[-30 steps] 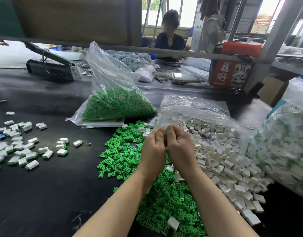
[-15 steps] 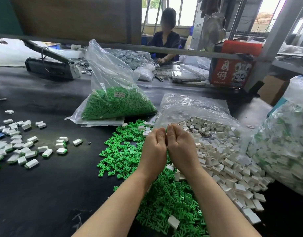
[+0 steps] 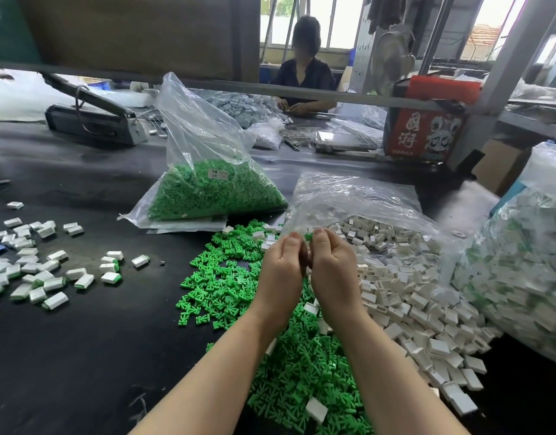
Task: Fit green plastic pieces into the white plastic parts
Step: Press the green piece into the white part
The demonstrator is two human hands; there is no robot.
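My left hand (image 3: 283,274) and my right hand (image 3: 333,274) are raised side by side over the table, fingers curled away from me. A small green piece (image 3: 308,236) shows between their fingertips, pinched by both; any white part between them is hidden. Below lies a loose heap of green pieces (image 3: 226,277) on the black table. A pile of white parts (image 3: 411,296) spills from a clear bag to the right. Fitted white-and-green parts (image 3: 50,274) lie scattered at the left.
A clear bag of green pieces (image 3: 214,189) stands behind the heap. A large bag of assembled parts (image 3: 528,271) fills the right edge. A bag sealer (image 3: 94,117) sits at the back left, a red box (image 3: 427,127) at the back right. Another person (image 3: 305,76) works across the table.
My hands have stayed together above the heap. A green piece now shows between the fingertips, which have parted slightly.
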